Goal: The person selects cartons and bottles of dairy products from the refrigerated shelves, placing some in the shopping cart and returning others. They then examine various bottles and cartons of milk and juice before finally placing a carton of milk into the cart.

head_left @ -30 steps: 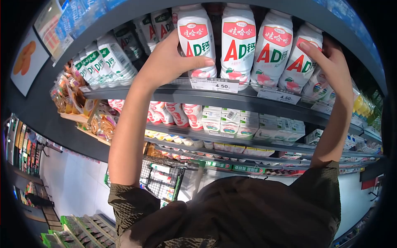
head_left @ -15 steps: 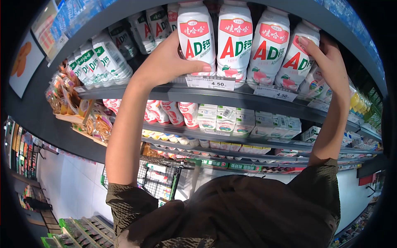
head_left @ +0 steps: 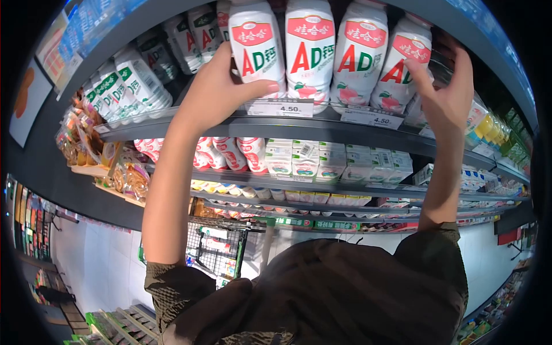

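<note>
Four white drink bottles with pink labels and "AD" lettering stand side by side at the shelf's front. My left hand [head_left: 221,86] is closed around the side of the leftmost bottle [head_left: 257,49], its thumb across the lower front and its other fingers partly hidden behind. Two middle bottles [head_left: 310,52] [head_left: 359,54] stand between my hands. My right hand [head_left: 445,86] is beside the rightmost bottle [head_left: 402,66], which leans to the right. Its thumb tip lies at that bottle's front, while the fingers are spread away from it.
Price tags [head_left: 280,108] line the dark shelf edge [head_left: 276,126]. Green-labelled bottles [head_left: 135,83] stand at left, near bagged snacks [head_left: 129,175]. Small cartons [head_left: 305,158] fill the shelf below. A wire shopping cart [head_left: 215,250] is under my left arm.
The view has shifted slightly, so the shelf appears further left and higher. My right hand's fingers have come out from behind the rightmost bottle and opened. My left hand keeps its hold.
</note>
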Available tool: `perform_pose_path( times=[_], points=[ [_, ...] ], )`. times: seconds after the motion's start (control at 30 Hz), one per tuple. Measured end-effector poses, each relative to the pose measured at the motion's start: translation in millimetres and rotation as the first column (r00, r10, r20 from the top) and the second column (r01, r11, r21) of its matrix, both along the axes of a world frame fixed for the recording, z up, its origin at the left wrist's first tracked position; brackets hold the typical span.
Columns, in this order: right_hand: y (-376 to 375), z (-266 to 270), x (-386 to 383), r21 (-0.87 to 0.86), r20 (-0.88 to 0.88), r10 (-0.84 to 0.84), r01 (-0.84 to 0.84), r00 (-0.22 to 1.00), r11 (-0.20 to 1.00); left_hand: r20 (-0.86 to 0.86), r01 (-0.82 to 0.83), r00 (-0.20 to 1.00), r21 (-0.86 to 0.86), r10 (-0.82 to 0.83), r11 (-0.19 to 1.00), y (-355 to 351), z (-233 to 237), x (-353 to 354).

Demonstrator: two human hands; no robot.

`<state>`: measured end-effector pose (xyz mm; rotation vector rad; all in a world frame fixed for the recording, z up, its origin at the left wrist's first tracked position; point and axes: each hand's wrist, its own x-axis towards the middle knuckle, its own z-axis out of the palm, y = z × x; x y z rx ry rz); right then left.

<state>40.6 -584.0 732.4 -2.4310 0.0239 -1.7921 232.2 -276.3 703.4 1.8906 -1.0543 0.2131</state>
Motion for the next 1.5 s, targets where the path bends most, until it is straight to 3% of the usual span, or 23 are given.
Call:
perform_pose_path(
  times=[0.07, 0.1, 0.2, 0.27, 0.47, 0.73, 0.83, 0.9, 0.97, 1.03, 1.1, 1.2, 1.23, 1.33, 1.37, 1.4, 1.5],
  points=[
    [-2.5, -15.9, -4.7, -0.106, 0.153, -0.026, 0.042, 0.988, 0.993, 0.087, -0.099, 0.992, 0.061, 0.094, 0.993, 6.3, -4.3, -10.1],
    [-0.8, -19.4, -10.9, -0.213, 0.152, -0.067, 0.099, 0.986, 0.972, 0.144, -0.123, 0.983, 0.05, 0.114, 0.991, 8.8, -9.5, -12.7],
    [6.8, -29.6, -17.0, -0.268, 0.1, -0.085, 0.109, 0.991, 0.957, 0.278, -0.182, 0.948, 0.071, 0.156, 0.981, 14.6, -20.8, -17.6],
    [6.5, -36.9, -17.5, -0.244, 0.068, -0.13, 0.142, 0.989, 0.959, 0.347, -0.247, 0.92, 0.157, 0.181, 0.956, 16.4, -17.6, -21.4],
    [5.9, -44.2, -13.5, -0.234, 0.037, -0.187, 0.191, 0.982, 0.953, 0.462, -0.248, 0.867, 0.076, 0.186, 0.966, 13.4, -26.2, -15.3],
    [9.7, -52.0, -11.0, -0.339, 0.155, -0.004, 0.057, 0.988, 0.939, 0.611, -0.264, 0.756, -0.041, 0.233, 0.964, 18.3, -35.3, -17.6],
    [33.7, -67.6, -9.0, -0.338, 0.179, 0.163, -0.095, 0.97, 0.936, 0.612, -0.249, 0.743, -0.124, 0.271, 0.961, 24.1, -35.6, -26.3],
    [65.1, -79.4, -16.8, -0.373, -0.023, 0.167, -0.163, 0.986, 0.913, 0.569, -0.245, 0.766, -0.174, 0.3, 0.954, 28.8, -36.8, -32.1],
    [101.8, -101.5, -0.6, -0.277, -0.172, 0.509, -0.537, 0.844, 0.797, 0.546, -0.244, 0.772, -0.218, 0.325, 0.945, 35.7, -38.3, -37.6],
    [141.6, -139.6, 8.6, -0.145, -0.364, 0.662, -0.742, 0.655, 0.655, 0.502, -0.22, 0.795, -0.283, 0.34, 0.933, 44.6, -46.1, -44.3],
    [183.2, -169.4, 16.5, -0.022, -0.545, 0.706, -0.849, 0.453, 0.528, 0.458, -0.224, 0.814, -0.319, 0.357, 0.921, 56.2, -53.0, -57.1],
    [236.3, -253.7, 41.1, 0.256, -0.658, 0.737, -0.874, 0.156, 0.414, 0.388, -0.277, 0.84, -0.297, 0.38, 0.914, 80.1, -76.1, -80.2],
    [248.1, -276.9, 50.4, 0.358, -0.783, 0.621, -0.816, 0.002, 0.453, 0.377, -0.297, 0.839, -0.286, 0.393, 0.911, 90.1, -88.4, -88.3],
    [278.6, -350.4, 70.0, 0.242, -0.876, 0.48, -0.824, 0.042, 0.512, 0.289, -0.45, 0.822, -0.2, 0.491, 0.871, 129.9, -143.5, -121.3],
    [285.9, -355.1, 73.0, 0.277, -0.928, 0.365, -0.786, -0.07, 0.552, 0.156, -0.497, 0.836, -0.192, 0.527, 0.846, 143.4, -169.9, -131.7],
    [291.9, -392.2, 76.3, 0.223, -0.938, 0.346, -0.784, -0.011, 0.58, 0.017, -0.552, 0.826, -0.18, 0.564, 0.814, 158.2, -200.5, -142.7],
    [299.7, -418.8, 81.2, 0.252, -0.953, 0.293, -0.742, -0.078, 0.622, -0.188, -0.726, 0.664, 0.068, 0.723, 0.685, 220.4, -303.3, -186.0]
  ],
)
